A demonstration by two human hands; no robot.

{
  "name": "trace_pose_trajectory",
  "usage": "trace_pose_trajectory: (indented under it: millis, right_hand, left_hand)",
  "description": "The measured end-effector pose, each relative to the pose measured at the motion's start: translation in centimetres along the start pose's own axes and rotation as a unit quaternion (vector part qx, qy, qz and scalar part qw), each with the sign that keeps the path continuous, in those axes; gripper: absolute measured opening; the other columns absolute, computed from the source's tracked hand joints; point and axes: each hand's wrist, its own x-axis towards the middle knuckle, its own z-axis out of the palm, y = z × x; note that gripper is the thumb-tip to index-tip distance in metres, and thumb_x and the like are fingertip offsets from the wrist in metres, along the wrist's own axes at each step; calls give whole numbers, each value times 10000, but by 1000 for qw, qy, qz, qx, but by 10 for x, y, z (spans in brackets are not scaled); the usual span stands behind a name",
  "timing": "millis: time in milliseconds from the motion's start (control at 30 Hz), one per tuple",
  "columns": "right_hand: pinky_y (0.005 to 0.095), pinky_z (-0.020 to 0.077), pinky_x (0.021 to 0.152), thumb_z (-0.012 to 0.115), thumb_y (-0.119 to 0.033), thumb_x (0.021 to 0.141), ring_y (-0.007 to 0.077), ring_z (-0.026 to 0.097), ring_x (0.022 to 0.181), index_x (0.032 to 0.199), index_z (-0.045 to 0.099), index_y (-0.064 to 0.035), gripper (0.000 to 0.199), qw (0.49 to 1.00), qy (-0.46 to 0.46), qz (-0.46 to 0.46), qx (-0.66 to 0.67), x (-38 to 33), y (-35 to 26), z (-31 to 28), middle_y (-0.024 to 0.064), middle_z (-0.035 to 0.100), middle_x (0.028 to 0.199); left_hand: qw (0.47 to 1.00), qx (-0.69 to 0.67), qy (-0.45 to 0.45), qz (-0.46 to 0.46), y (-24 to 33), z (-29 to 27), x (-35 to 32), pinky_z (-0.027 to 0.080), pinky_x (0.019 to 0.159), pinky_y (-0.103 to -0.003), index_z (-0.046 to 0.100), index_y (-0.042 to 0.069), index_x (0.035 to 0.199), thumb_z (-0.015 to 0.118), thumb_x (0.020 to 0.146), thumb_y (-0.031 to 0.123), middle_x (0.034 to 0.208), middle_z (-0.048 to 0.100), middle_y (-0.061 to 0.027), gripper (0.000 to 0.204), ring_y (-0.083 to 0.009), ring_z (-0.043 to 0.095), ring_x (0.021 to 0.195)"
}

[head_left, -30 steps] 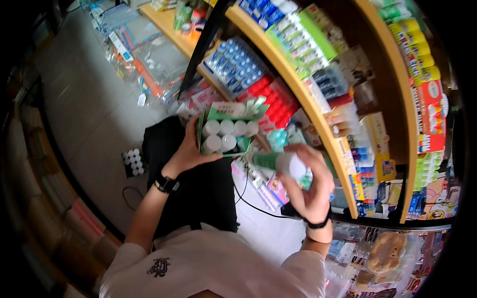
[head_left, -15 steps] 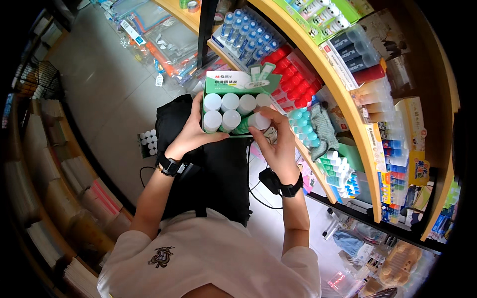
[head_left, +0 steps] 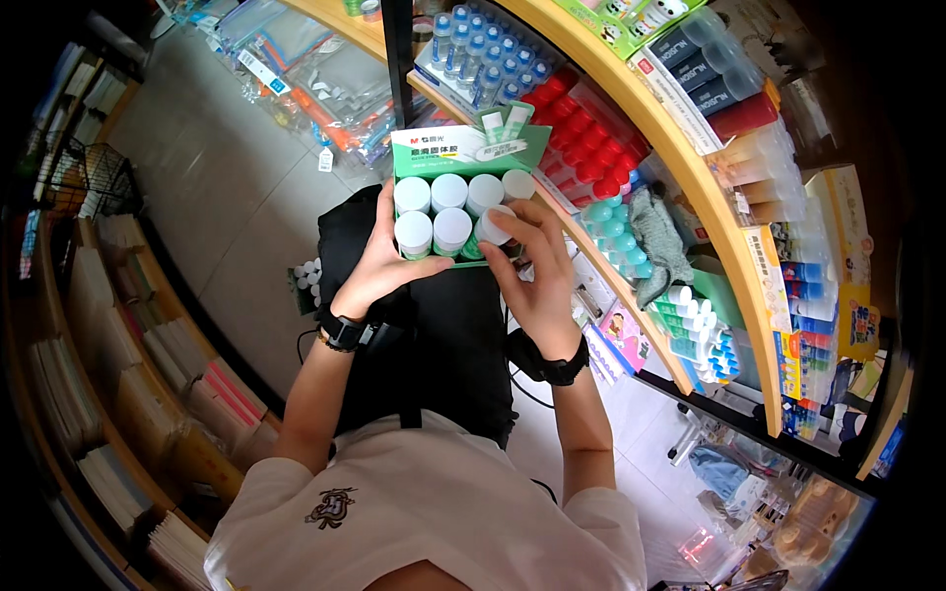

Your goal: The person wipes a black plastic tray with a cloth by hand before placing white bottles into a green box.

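A green and white display box (head_left: 471, 148) of glue sticks with white caps (head_left: 452, 227) is held above my lap, its lid flap standing up at the back. My left hand (head_left: 379, 271) is wrapped round the box's left side, with the thumb along the front edge. At the front right corner of the box, my right hand (head_left: 537, 276) grips one glue stick (head_left: 496, 226) by its white cap, between thumb and fingers. This stick leans slightly and its lower end is hidden inside the box. The other sticks stand upright in two rows.
Wooden shelves (head_left: 680, 148) curve along my right, with clear blue-capped bottles (head_left: 473, 49), red-capped bottles (head_left: 586, 138), teal-capped ones (head_left: 613, 236) and more glue sticks (head_left: 690, 320). Left stand shelves of notebooks (head_left: 108, 335). Another group of white-capped sticks (head_left: 310, 281) sits low beside my lap.
The glue stick in my right hand has become more upright and shifted slightly left into the front row. The box is tilted a little differently, and the whole view has shifted somewhat.
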Motion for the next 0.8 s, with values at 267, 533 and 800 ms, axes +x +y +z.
trace_pose_trajectory:
  millis: [267, 533, 800]
  right_hand:
    - [324, 451, 778, 631, 34, 771, 276, 525, 929, 1052, 601, -24, 288, 998, 51, -23, -2, -16, 6, 24, 150, 472, 1090]
    - [342, 445, 815, 592, 38, 801, 284, 519, 959, 1039, 598, -12, 243, 1000, 27, -12, 0, -12, 5, 19, 161, 468, 1100]
    - [323, 441, 813, 573, 52, 806, 248, 512, 956, 1048, 590, -1, 249, 996, 86, 11, 16, -20, 7, 38, 156, 441, 1107]
  left_hand:
    - [999, 25, -14, 24, -3, -4, 0, 294, 1028, -355, 82, 59, 1405, 811, 604, 63, 1322, 359, -111, 1083, -207, 346, 1239]
    - [999, 39, -5, 20, -3, -8, 0, 260, 1046, -371, 97, 75, 1418, 779, 602, 11, 1364, 328, -85, 1066, -206, 301, 1277]
    - [999, 38, -4, 36, -5, -10, 2, 277, 1033, -327, 75, 11, 1401, 822, 596, 58, 1358, 308, -135, 1098, -206, 319, 1257]
